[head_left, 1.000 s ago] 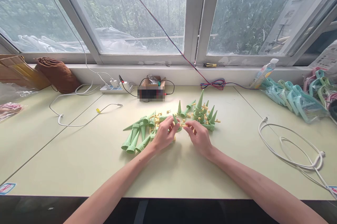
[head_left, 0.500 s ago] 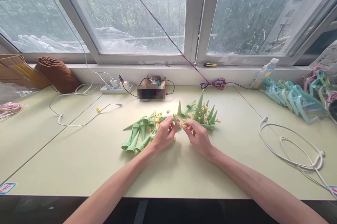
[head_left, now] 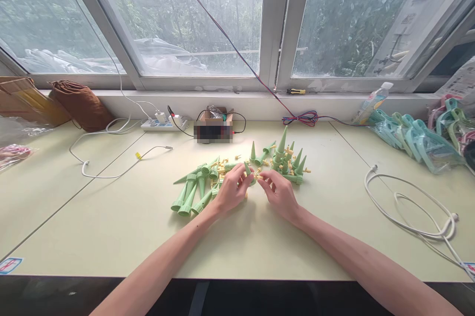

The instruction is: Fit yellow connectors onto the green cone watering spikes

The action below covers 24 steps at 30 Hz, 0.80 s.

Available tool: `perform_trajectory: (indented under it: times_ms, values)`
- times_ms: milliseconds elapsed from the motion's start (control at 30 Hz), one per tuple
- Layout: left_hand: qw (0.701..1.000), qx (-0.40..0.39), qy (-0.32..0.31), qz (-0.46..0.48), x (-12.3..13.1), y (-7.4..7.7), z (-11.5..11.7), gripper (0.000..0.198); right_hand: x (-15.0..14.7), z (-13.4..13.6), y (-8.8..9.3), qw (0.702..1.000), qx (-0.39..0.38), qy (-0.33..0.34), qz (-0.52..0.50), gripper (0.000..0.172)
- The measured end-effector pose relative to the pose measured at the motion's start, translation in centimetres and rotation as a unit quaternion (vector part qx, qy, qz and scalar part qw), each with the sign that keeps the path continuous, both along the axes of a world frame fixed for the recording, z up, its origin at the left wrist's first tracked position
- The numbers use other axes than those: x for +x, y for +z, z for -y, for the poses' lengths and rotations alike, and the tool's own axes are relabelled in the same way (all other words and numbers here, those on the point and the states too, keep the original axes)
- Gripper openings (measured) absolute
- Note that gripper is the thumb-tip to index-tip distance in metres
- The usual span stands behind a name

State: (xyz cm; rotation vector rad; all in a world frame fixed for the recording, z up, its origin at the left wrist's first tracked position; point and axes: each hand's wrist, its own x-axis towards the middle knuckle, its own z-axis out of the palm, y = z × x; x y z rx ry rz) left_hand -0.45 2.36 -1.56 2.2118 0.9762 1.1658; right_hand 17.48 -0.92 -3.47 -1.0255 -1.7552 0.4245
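Note:
Near the middle of the table, my left hand [head_left: 233, 188] is closed on a green plastic plant watering spike [head_left: 247, 169], whose tip points up past the fingers. My right hand [head_left: 277, 188] pinches a small yellow valve [head_left: 257, 176] at the side of that spike; the fingers hide most of the joint. Left of my hands lies a heap of green spikes [head_left: 187, 196], with small yellow valves [head_left: 223, 164] among them. Beyond my right hand is a group of spikes with yellow valves on them [head_left: 285, 157], some standing with tips up.
A white power strip [head_left: 165, 124] and a small cardboard box [head_left: 215, 114] stand at the back by the window. White cables [head_left: 410, 227] lie at the right, another [head_left: 111, 176] at the left. Bagged teal clips [head_left: 419, 137] and a bottle [head_left: 373, 103] are at the back right.
Very little differs. Both hands stay in place around the spike and the yellow valve, with only a slight shift of the fingers and the spike.

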Motion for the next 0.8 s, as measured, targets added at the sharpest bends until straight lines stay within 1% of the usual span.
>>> perform_trajectory:
  times_ms: [167, 533, 667, 800]
  values:
    - [1.0, 0.009, -0.001, -0.003, 0.01, 0.07, 0.09, 0.007, 0.0, -0.06, -0.11, 1.0, -0.01, -0.001, -0.003, 0.017]
    - [1.0, 0.017, -0.005, -0.01, 0.07, 0.04, 0.11, 0.009, 0.06, -0.14, -0.14, 0.999, -0.03, -0.015, 0.007, 0.023]
    - [1.0, 0.02, 0.002, -0.007, -0.04, -0.08, -0.02, 0.008, 0.06, -0.06, -0.08, 0.999, -0.045, -0.01, -0.007, 0.022]
    - [1.0, 0.023, 0.004, -0.007, -0.09, -0.1, -0.09, 0.009, 0.0, 0.0, -0.14, 0.999, -0.042, -0.003, -0.007, 0.021]
